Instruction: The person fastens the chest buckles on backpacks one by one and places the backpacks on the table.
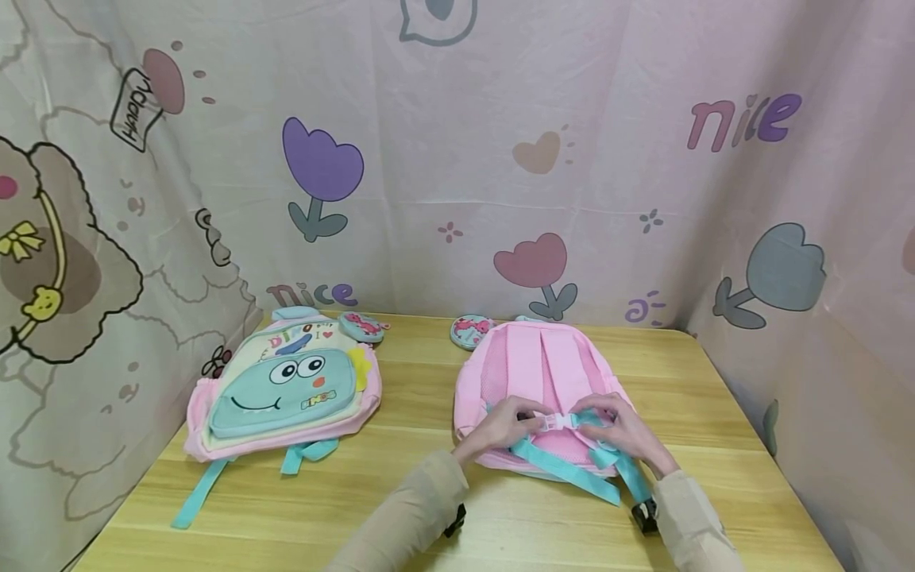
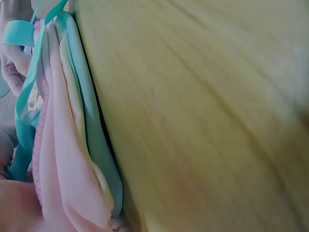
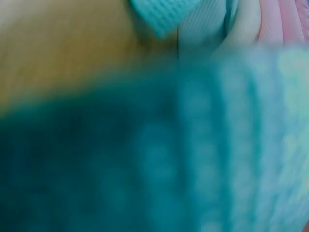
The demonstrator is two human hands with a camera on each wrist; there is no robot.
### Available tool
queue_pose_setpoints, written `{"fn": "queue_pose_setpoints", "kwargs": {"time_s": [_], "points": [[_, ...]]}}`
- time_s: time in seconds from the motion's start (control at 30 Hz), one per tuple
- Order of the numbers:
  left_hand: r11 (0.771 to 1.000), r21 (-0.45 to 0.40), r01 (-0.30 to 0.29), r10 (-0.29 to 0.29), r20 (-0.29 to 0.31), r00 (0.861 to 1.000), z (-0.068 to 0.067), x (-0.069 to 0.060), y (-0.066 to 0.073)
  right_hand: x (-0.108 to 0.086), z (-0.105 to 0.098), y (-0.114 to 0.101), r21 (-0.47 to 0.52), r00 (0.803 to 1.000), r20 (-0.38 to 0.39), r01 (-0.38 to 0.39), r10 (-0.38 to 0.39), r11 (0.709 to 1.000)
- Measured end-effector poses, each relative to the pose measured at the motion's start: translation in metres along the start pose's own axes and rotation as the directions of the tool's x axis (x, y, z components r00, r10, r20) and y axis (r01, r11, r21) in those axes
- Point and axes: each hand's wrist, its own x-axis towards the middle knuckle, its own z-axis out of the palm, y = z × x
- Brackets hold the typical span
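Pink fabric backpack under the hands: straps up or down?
Up. Both broad pink shoulder straps show on top of the pink fabric backpack in the head view.

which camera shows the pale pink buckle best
The head view: the buckle shows clearly between the left hand and right hand. The left wrist view catches only what looks like a pale sliver beyond the backpack; the right wrist view, mostly blurred turquoise strap, shows none.
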Motion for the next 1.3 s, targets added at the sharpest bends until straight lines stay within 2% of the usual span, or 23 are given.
{"fn": "queue_pose_setpoints", "kwargs": {"time_s": [0.33,0.77,1.0,1.3], "points": [[0.999,-0.038,-0.038,0.04,0.056,0.998,-0.007,0.001,-0.006,0.0,0.0,-0.003,-0.011,0.998,-0.008,-0.064,0.064,0.998],[0.997,-0.062,-0.042,0.047,0.084,0.995,-0.004,0.002,-0.005,0.0,0.001,-0.001,-0.015,1.0,-0.005,-0.015,0.015,1.0],[0.999,-0.032,-0.015,0.017,0.061,0.998,0.0,0.001,-0.002,0.0,0.004,-0.005,-0.012,0.998,-0.024,0.055,-0.055,0.998],[0.999,-0.007,0.044,-0.044,0.009,0.999,0.005,0.002,0.002,0.002,0.006,-0.005,-0.03,0.997,-0.041,0.072,-0.073,0.997]]}}
